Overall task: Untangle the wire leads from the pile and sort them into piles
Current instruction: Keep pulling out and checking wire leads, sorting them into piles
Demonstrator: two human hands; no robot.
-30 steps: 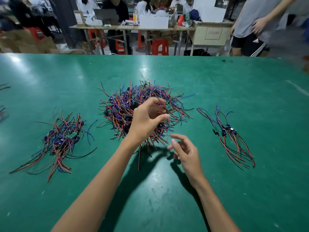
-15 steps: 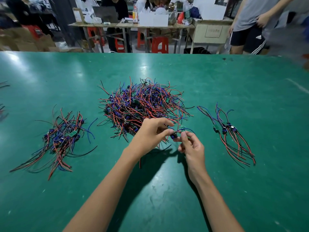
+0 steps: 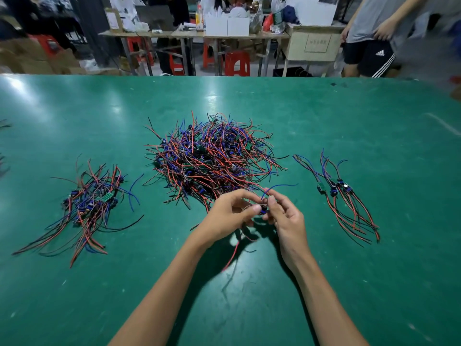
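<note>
Both hands now off big tangled red/blue/black wire heap [image 3: 212, 158], meeting just in front: left hand [image 3: 229, 216] & right hand [image 3: 284, 216] pinch same small wire lead w/ dark component [image 3: 263, 208], tails dangling. Lead freed, judge next = drop on right sorted pile [image 3: 344, 196]

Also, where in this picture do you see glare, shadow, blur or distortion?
Head view: bright glare patches on the green table at far left and centre; the hands and forearms cast dark shadows under the held wire lead; the standing person at upper right is blurred; the wide lens bows the table's far edge.
</note>
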